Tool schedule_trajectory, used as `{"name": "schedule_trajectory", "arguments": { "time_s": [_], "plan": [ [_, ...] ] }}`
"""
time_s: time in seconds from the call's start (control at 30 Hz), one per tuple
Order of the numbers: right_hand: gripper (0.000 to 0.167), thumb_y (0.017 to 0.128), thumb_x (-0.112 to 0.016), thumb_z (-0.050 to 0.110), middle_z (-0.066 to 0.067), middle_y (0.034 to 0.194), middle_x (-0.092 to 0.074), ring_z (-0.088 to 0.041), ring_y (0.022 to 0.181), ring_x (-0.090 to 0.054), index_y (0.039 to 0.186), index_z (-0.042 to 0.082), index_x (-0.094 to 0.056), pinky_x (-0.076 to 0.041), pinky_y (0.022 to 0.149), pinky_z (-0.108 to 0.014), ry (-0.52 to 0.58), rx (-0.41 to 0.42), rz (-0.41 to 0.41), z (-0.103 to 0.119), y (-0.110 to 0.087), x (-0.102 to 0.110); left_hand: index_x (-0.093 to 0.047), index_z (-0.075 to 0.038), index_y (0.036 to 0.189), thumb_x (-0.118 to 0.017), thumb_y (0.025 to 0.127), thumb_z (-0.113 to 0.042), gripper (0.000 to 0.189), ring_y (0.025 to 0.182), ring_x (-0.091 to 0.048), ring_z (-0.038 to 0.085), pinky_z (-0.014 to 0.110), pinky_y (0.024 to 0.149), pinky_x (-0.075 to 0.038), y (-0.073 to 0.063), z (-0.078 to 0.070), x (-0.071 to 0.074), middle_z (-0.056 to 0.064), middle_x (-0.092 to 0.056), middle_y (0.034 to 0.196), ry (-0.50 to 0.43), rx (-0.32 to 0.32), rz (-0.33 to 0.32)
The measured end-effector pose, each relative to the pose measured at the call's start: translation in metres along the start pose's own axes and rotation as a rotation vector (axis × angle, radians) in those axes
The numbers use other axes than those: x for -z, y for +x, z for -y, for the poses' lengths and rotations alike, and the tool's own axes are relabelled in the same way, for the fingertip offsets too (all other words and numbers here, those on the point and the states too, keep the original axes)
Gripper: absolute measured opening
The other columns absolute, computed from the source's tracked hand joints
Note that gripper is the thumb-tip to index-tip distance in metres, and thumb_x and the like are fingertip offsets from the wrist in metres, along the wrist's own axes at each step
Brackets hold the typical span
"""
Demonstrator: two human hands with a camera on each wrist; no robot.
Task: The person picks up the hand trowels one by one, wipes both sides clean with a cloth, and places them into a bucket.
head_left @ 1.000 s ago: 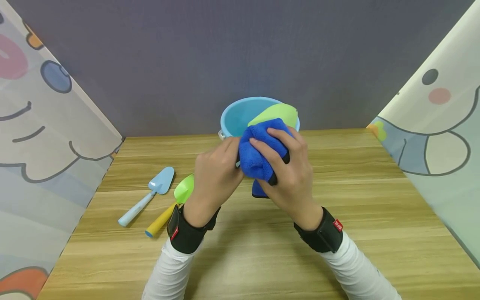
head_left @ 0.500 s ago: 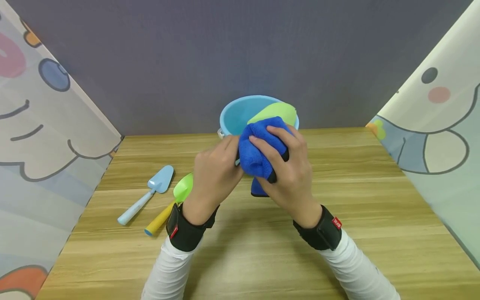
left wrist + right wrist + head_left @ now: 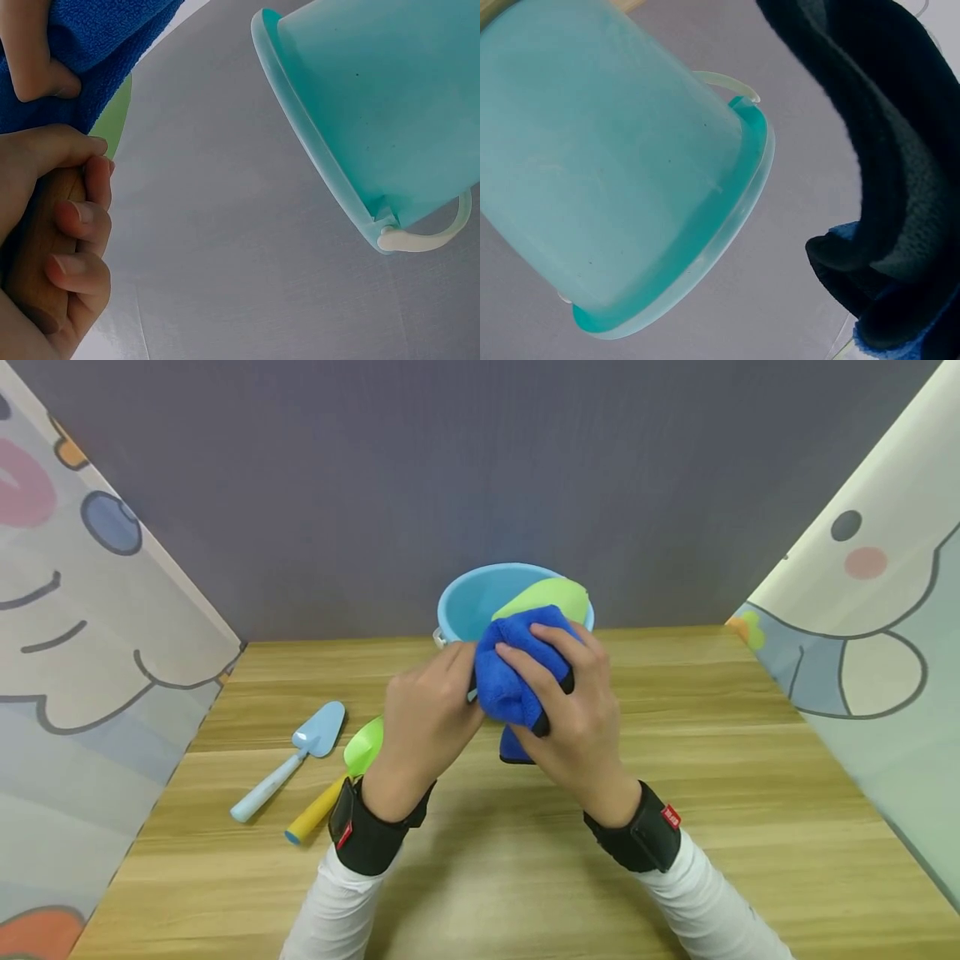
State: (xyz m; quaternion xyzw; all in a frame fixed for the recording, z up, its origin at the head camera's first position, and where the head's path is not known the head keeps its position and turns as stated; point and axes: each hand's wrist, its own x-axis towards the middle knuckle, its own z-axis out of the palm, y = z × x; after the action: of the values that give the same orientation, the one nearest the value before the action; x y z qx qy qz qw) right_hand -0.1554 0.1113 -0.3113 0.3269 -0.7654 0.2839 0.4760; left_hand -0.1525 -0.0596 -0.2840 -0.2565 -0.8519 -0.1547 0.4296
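Note:
My left hand [image 3: 431, 710] curls round the brown handle [image 3: 49, 247] of a toy shovel, thumb laid along its top. The shovel's broad light green blade [image 3: 551, 596] shows beyond a bunched blue cloth [image 3: 517, 668] with black edging. My right hand [image 3: 576, 718] grips this cloth around the blade, its fingers spread over the folds. A loose corner of cloth hangs below the right hand. Cloth hides the lower part of the blade, and both hands meet close together in front of the light blue bucket [image 3: 472, 597].
On the left of the wooden table [image 3: 510, 885] lie a light blue trowel [image 3: 318, 731] and a small green scoop [image 3: 363, 747] with a yellow handle, beside my left forearm. The bucket, with its white handle [image 3: 424, 240], stands near the grey back panel [image 3: 480, 468]. Cartoon-printed side panels flank the table.
Both hands keep their hold on the shovel and cloth, with only slight shifts in the cloth's folds. The whole head view has tilted a little, so everything sits slightly lower.

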Motion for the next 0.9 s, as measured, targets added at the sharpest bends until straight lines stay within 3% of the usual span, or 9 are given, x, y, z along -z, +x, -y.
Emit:
{"name": "schedule_trajectory", "arguments": {
  "time_s": [0.9],
  "plan": [
    [0.063,0.075,-0.088,0.012,-0.021,0.14,-0.047,-0.046,0.134,-0.045,0.132,0.014,-0.061,-0.047,0.108,-0.06,-0.016,-0.023,0.033,0.0022,-0.004,0.0021,-0.067,-0.005,0.088,-0.075,0.091,-0.017,0.015,0.051,-0.058,0.012,0.026,0.044,-0.044,-0.0022,-0.001,0.0013,0.003,-0.068,0.075,0.003,-0.013,-0.011]
  ]
}}
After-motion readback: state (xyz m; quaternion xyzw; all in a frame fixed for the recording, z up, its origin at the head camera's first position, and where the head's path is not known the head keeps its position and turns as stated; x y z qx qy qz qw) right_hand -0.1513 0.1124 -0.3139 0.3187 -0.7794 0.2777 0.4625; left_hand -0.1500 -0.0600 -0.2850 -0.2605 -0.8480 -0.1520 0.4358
